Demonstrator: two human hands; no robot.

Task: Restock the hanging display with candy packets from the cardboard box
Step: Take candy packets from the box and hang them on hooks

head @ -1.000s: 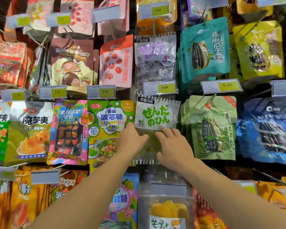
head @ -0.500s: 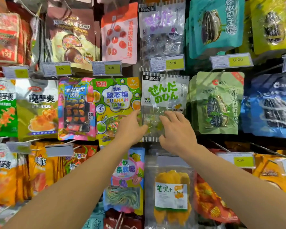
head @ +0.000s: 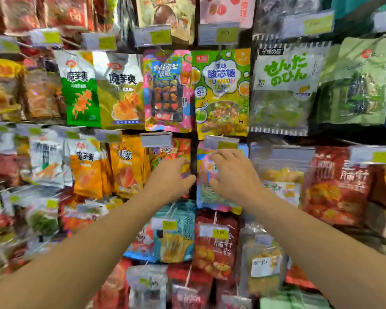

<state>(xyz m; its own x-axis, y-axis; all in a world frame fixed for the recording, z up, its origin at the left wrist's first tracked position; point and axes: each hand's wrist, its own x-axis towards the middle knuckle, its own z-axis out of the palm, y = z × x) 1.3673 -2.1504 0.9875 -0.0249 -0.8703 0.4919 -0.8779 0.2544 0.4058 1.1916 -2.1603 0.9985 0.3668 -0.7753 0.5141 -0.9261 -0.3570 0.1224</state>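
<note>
The clear candy packet [head: 283,85] with a white label and green lettering hangs on its peg in the middle row, right of centre. Both my hands are below it, in front of the row underneath. My left hand [head: 172,179] has loosely curled fingers and holds nothing I can see. My right hand [head: 234,175] has its fingers spread and relaxed in front of a pink and blue sweet packet [head: 218,201]; the blur hides whether it touches it. The cardboard box is out of view.
The hanging display is packed with snack packets in rows, among them a green and yellow sour-candy bag [head: 221,90] and a pink gummy bag [head: 167,90]. Price tags such as the grey one [head: 221,142] stick out on peg ends just above my hands.
Both hands have let go of the clear green-lettered packet and dropped to the row below. The camera has tilted down and left, so the display has shifted up in view.
</note>
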